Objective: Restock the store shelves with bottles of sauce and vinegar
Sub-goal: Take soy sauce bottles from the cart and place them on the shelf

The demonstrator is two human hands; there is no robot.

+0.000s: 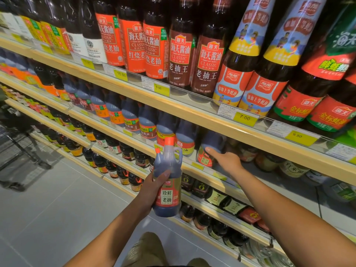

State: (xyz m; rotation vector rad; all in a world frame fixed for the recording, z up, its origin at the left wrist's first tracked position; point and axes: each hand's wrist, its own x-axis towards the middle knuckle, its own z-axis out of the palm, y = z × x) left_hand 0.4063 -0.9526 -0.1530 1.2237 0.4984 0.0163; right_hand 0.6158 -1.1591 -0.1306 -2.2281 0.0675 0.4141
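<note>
Head camera looks down a long wall of store shelves. Fingers [163, 175] of the left hand [152, 186] curl around a big dark sauce jug [168, 182] and grip its middle. The jug is upright, in the air in front of the shelves, not resting on anything. It has an orange cap, a small side handle, and a red and gold label.

The right hand [228, 160] reaches out to the second shelf [212, 177]. Its fingers [212, 151] are straight and press on a dark jug with a red label [209, 151] that stands on that shelf. It is not gripped.

More big dark jugs [134, 120] stand in a row on that same shelf, going off to the left. To the right of the pressed jug are some round jars [269, 160], a bit blurry.

On the top shelf [173, 108] stand tall bottles. Some have bright red labels [134, 47], some have dark red labels [208, 66], and two have blue and yellow necks [246, 54]. Yellow price tags [244, 118] sit along the front edge of that shelf.

Lower down, the shelves hold rows of small dark bottles [115, 149]. The shelf edges are pale wood.

The floor [57, 209] is grey and smooth. At far left stands a dark wire cart [17, 147], blurry. At the bottom, the person's tan trousers [150, 251] show.
</note>
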